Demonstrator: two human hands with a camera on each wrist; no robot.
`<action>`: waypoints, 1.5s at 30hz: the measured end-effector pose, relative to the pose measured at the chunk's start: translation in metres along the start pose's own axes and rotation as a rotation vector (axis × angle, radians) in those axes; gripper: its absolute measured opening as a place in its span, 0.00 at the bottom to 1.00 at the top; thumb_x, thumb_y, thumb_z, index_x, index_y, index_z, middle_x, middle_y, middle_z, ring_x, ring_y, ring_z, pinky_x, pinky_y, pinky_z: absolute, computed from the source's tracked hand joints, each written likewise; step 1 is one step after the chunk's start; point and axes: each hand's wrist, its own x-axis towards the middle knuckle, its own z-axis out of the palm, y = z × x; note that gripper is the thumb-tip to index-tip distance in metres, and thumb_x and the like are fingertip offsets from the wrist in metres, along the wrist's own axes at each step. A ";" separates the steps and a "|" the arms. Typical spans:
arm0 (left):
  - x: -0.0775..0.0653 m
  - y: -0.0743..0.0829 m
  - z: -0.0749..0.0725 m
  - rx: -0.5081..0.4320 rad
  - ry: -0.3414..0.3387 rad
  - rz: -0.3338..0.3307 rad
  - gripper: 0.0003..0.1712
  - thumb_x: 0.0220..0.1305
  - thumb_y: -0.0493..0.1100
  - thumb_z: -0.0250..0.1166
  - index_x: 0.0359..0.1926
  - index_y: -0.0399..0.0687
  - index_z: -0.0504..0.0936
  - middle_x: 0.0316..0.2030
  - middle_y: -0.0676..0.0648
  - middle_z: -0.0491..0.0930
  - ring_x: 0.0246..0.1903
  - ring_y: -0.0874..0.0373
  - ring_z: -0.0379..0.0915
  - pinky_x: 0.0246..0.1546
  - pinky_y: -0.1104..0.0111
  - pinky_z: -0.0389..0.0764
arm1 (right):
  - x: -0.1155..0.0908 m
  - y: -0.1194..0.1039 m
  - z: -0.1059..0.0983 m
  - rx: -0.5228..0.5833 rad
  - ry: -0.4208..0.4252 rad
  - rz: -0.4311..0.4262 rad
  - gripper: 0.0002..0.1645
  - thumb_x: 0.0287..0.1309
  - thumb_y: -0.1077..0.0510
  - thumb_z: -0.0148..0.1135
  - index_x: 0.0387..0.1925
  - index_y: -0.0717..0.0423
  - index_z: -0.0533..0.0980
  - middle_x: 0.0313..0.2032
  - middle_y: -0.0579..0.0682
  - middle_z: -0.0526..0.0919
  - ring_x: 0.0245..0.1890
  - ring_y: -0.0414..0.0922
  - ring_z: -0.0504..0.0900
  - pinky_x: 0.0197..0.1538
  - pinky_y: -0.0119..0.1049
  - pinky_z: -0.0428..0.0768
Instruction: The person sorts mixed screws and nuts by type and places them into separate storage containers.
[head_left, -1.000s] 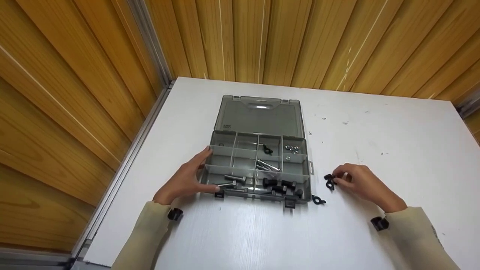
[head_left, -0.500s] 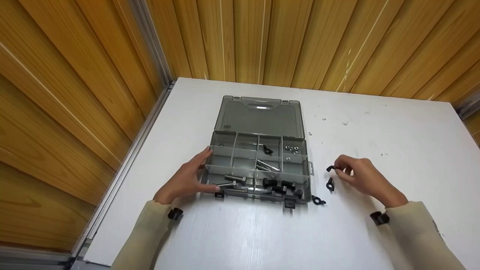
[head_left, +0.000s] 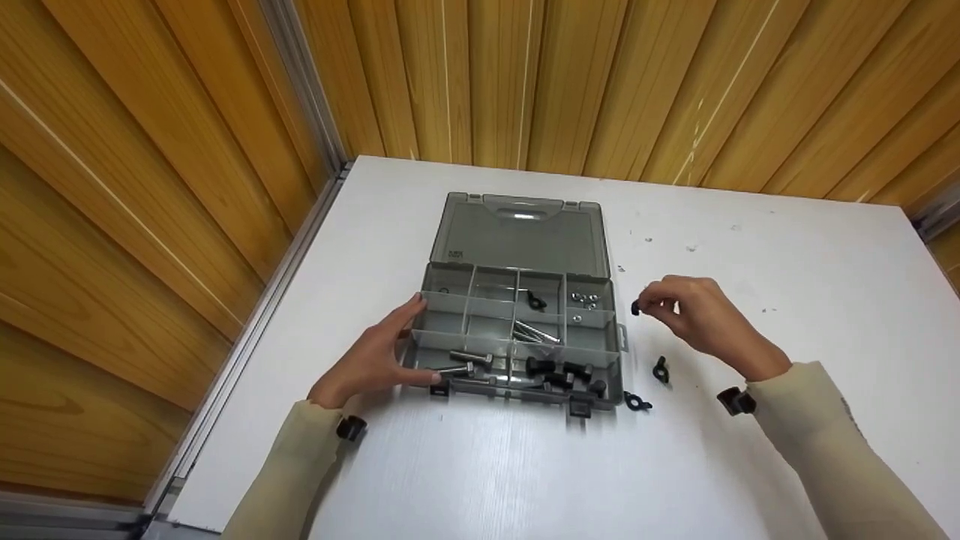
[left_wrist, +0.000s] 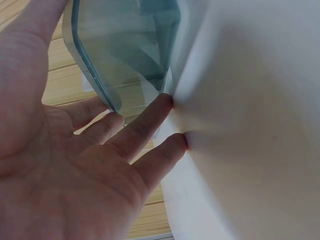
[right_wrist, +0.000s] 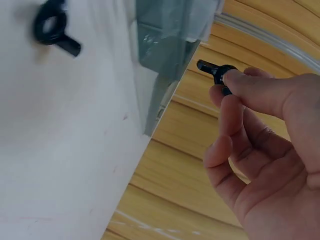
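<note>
A grey clear plastic compartment box (head_left: 442,319) lies with its lid (head_left: 517,240) folded back. My left hand (head_left: 369,364) rests at its left front corner, thumb along the front edge and fingers spread down the side. In the left wrist view, two fingertips (left_wrist: 175,141) touch the white tabletop. Right of the box my right hand (head_left: 697,313) is raised, pinching a black wing nut (right_wrist: 207,67) between thumb and forefinger. Two more wing nuts lie on the table, one by the front right corner (head_left: 637,401) and one farther right (head_left: 660,370). Another wing nut (head_left: 535,301) sits in a back compartment.
Black bolts (head_left: 556,373) fill the front right compartment, silver bolts (head_left: 471,358) the front left. Long silver rods (head_left: 536,332) and small silver nuts (head_left: 585,298) occupy other compartments. Wood-patterned panels (head_left: 525,82) stand behind the white table (head_left: 525,480).
My right hand has picked a wing nut off the table, leaving another behind, and moved it up and left toward the box. My left hand has stayed in place.
</note>
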 end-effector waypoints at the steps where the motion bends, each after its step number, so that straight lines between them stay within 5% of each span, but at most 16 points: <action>1: 0.000 0.000 0.000 0.001 0.001 -0.002 0.72 0.45 0.64 0.83 0.83 0.59 0.48 0.82 0.56 0.43 0.74 0.46 0.58 0.72 0.50 0.65 | 0.005 -0.002 0.001 0.002 0.001 -0.014 0.16 0.49 0.77 0.74 0.30 0.53 0.86 0.29 0.41 0.87 0.27 0.36 0.81 0.27 0.27 0.75; 12: 0.000 0.000 0.001 -0.003 0.007 0.020 0.72 0.46 0.62 0.83 0.83 0.55 0.48 0.82 0.53 0.44 0.74 0.45 0.58 0.72 0.51 0.65 | 0.049 -0.021 0.016 0.043 -0.155 0.055 0.08 0.57 0.72 0.72 0.34 0.58 0.89 0.35 0.49 0.90 0.32 0.44 0.87 0.34 0.42 0.85; 21: 0.000 0.000 0.001 -0.021 0.009 0.031 0.72 0.46 0.62 0.83 0.83 0.56 0.48 0.82 0.53 0.43 0.75 0.45 0.56 0.72 0.50 0.64 | 0.074 -0.035 0.038 0.013 -0.212 -0.008 0.08 0.62 0.69 0.69 0.41 0.60 0.89 0.40 0.53 0.91 0.39 0.51 0.90 0.42 0.48 0.87; 27: 0.000 -0.001 0.000 -0.015 0.001 0.008 0.72 0.46 0.64 0.83 0.83 0.59 0.47 0.81 0.56 0.43 0.76 0.48 0.55 0.73 0.52 0.63 | 0.082 -0.038 0.053 -0.025 -0.289 -0.030 0.11 0.65 0.65 0.68 0.48 0.60 0.88 0.46 0.54 0.90 0.45 0.52 0.88 0.54 0.52 0.83; 34: 0.000 0.000 0.000 -0.020 0.004 0.001 0.73 0.44 0.64 0.83 0.83 0.61 0.47 0.81 0.56 0.44 0.75 0.47 0.58 0.71 0.51 0.67 | 0.081 -0.040 0.065 0.001 -0.407 0.044 0.16 0.68 0.63 0.65 0.55 0.58 0.85 0.56 0.53 0.86 0.50 0.54 0.86 0.51 0.51 0.84; 45: 0.000 0.001 0.001 -0.019 0.003 0.012 0.72 0.46 0.63 0.83 0.83 0.59 0.47 0.81 0.56 0.44 0.75 0.47 0.57 0.72 0.51 0.66 | 0.085 -0.041 0.074 0.008 -0.497 0.094 0.19 0.69 0.61 0.64 0.59 0.61 0.82 0.59 0.57 0.83 0.56 0.55 0.84 0.60 0.53 0.81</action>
